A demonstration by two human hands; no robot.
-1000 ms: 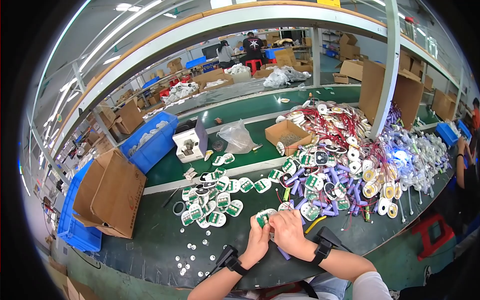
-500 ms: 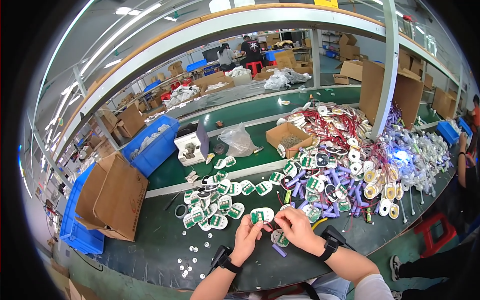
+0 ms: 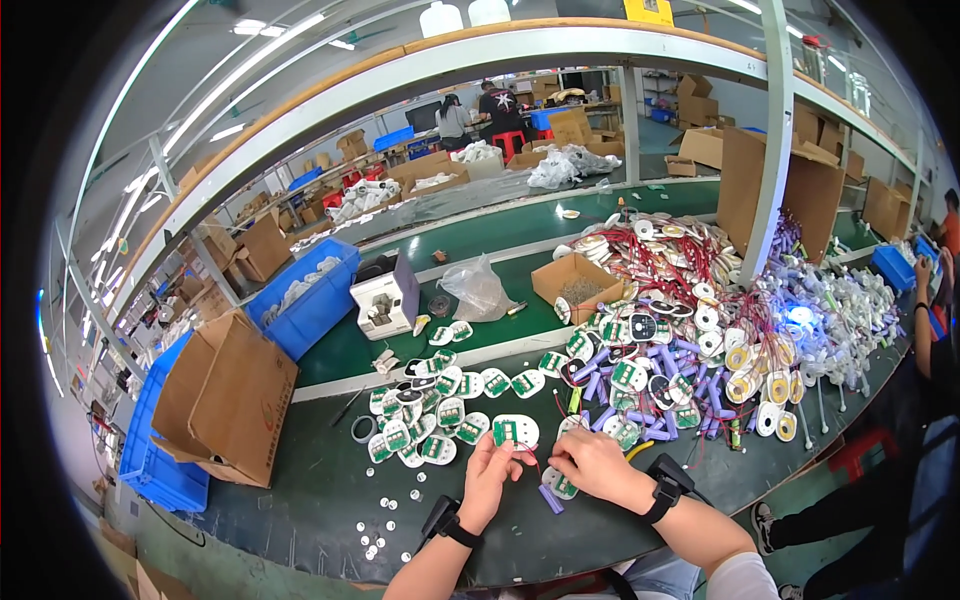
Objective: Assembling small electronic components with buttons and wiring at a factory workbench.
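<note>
My left hand (image 3: 490,474) pinches the lower edge of a white oval plate that carries a green circuit board (image 3: 510,431). Just to its right, my right hand (image 3: 598,463) is closed, its fingertips pressed together and pointing down; what they hold, if anything, is too small to make out. Below those fingertips another white plate with a green board (image 3: 562,486) lies partly covered. A purple battery cell (image 3: 551,499) rests on the dark table between my hands, with a thin red wire running up from it.
Loose plates with boards (image 3: 396,434) pile up to the left, and small white discs (image 3: 376,527) lie nearer. Rightward are heaped purple cells (image 3: 715,390) and red-wired parts (image 3: 660,250). Beyond stand a small carton (image 3: 577,285), a white machine (image 3: 387,298) and a blue bin (image 3: 318,320).
My right hand has come down, away from the plate's edge. The plate in my left hand has shifted slightly left, and the purple cell has moved a little left.
</note>
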